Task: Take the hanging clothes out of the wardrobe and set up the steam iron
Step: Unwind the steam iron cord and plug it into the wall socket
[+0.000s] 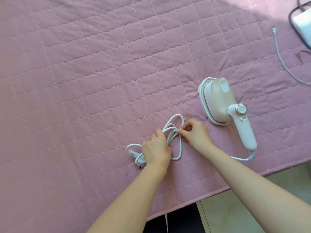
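Note:
A white handheld steam iron [223, 105] lies on the pink quilted bed cover [84, 64], soleplate to the left, handle toward me. Its white cord [175, 121] runs from the handle end to a looped bundle left of the iron. My left hand [155, 148] grips the bundle from above, with the plug [136, 157] lying just left of it. My right hand [195, 133] pinches a tie or strand at the bundle's middle with thumb and forefinger. No clothes are in view.
A grey charging cable [282, 59] and a white device with a dark cord [303, 26] lie at the far right of the bed. The bed's edge [235, 184] runs diagonally at lower right, with pale floor beyond it.

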`<state>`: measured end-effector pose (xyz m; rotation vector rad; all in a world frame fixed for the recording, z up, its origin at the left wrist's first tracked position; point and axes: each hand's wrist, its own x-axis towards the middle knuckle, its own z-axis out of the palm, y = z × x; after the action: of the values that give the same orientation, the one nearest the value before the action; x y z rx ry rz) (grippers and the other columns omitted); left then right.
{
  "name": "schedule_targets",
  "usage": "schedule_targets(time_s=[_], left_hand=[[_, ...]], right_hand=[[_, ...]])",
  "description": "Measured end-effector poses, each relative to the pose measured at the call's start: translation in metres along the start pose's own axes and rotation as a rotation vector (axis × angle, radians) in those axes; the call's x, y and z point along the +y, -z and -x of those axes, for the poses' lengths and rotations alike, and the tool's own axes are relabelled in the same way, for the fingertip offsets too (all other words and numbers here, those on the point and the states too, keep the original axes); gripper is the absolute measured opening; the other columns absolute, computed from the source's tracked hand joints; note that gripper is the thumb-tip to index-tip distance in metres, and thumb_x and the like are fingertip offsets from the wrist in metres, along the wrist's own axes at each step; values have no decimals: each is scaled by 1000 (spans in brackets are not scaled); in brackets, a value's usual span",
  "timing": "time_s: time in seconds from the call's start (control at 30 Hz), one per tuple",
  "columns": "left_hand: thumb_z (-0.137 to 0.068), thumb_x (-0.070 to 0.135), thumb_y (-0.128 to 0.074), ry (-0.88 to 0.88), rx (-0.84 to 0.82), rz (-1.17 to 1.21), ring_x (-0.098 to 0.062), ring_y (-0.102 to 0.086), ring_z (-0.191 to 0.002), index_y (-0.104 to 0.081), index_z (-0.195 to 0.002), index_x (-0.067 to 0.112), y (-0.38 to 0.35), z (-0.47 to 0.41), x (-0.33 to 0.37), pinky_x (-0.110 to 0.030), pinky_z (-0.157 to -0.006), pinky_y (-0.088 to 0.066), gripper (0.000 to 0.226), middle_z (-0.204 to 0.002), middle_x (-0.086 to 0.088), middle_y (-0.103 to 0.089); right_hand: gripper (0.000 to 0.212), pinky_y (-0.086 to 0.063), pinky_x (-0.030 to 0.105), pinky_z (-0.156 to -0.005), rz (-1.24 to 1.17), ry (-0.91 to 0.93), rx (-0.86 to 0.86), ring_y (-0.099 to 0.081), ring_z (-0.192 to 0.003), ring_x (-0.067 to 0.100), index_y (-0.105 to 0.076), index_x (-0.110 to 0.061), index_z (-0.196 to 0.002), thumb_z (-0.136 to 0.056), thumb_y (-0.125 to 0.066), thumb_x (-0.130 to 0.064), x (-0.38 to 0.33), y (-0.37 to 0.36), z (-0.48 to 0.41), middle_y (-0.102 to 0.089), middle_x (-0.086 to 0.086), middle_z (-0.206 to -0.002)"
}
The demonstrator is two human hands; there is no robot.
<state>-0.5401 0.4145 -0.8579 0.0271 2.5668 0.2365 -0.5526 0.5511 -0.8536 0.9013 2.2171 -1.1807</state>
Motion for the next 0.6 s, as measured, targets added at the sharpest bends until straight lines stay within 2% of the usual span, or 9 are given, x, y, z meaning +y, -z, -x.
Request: schedule_targets(time_s=[0.03, 0.07, 0.17, 0.23, 0.3, 0.4, 0.47, 0.53, 0.6], left_hand=[[-72, 8, -58, -10, -23, -3, -32, -63, -77, -48, -93, 12, 1, -1, 1, -33, -60, -32, 24, -86, -8, -65], [-75, 8, -54, -29, -41, -9, -32, -63, -84, -48, -97, 13, 2, -3, 1, -34, -63, -32, 23, -91, -8, -66], [-75, 12, -54, 19, -96, 48, -32, -61, -91, -53, -93, 15, 10, -8, 2, -33, -66, -35, 19, -95, -8, -66], [-72, 16, -57, 100, -139, 185, -33, -60, -86, -51, -80, 18, 20, -10, 2, -33, -65, -39, 10, -89, -8, -65], [-70, 21, -61, 175, -191, 344, -32, -60, -78, -47, -69, 18, 31, -12, 4, -31, -61, -40, 14, -77, -6, -63], [-63, 22, -64, 279, -276, 622, -28, -58, -63, -45, -59, 18, 47, -14, 16, -32, -60, -47, 20, -57, -1, -54], [-63, 16, -66, 345, -325, 856, -27, -59, -55, -47, -58, 15, 57, -15, 29, -32, -58, -54, 19, -52, -4, -52], [-73, 4, -63, 426, -370, 1033, -25, -59, -51, -50, -64, 9, 62, -16, 44, -17, -41, -44, 17, -55, -8, -52], [-78, -2, -59, 482, -368, 1091, -23, -58, -52, -51, -70, 6, 59, -17, 58, -14, -35, -38, 14, -57, -9, -51]], right_hand=[[18, -47, 9, -61, 65, 37, 6, -62, -68, 14, -64, -11, -78, -76, -78, -22, 0, 1, 0, -67, -1, -74], [15, -42, 8, -60, 111, 67, 9, -59, -68, 12, -65, -13, -80, -77, -76, -22, 0, 2, 0, -66, -3, -75], [8, -37, 15, -64, 184, 133, -11, -58, -74, 12, -64, -14, -83, -82, -69, -20, -2, 8, 2, -66, -3, -80], [3, -45, 23, -74, 226, 197, -8, -61, -81, 15, -63, -17, -85, -84, -65, -19, -6, 16, 8, -67, -3, -84], [4, -50, 36, -79, 281, 308, 27, -60, -88, 18, -63, -18, -89, -85, -62, -19, -14, 30, 19, -65, -2, -91], [9, -49, 38, -78, 336, 450, 159, -56, -92, 19, -63, -15, -95, -86, -62, -15, -28, 60, 42, -62, 0, -97], [14, -48, 38, -76, 359, 515, 292, -54, -94, 23, -63, -13, -98, -84, -63, -11, -33, 83, 54, -60, 1, -98], [21, -47, 38, -78, 409, 533, 416, -50, -96, 27, -61, -11, -101, -81, -65, -7, -29, 104, 58, -58, 4, -101], [29, -44, 40, -83, 461, 477, 495, -48, -98, 31, -58, -8, -107, -79, -67, -8, -18, 120, 54, -56, 9, -107]])
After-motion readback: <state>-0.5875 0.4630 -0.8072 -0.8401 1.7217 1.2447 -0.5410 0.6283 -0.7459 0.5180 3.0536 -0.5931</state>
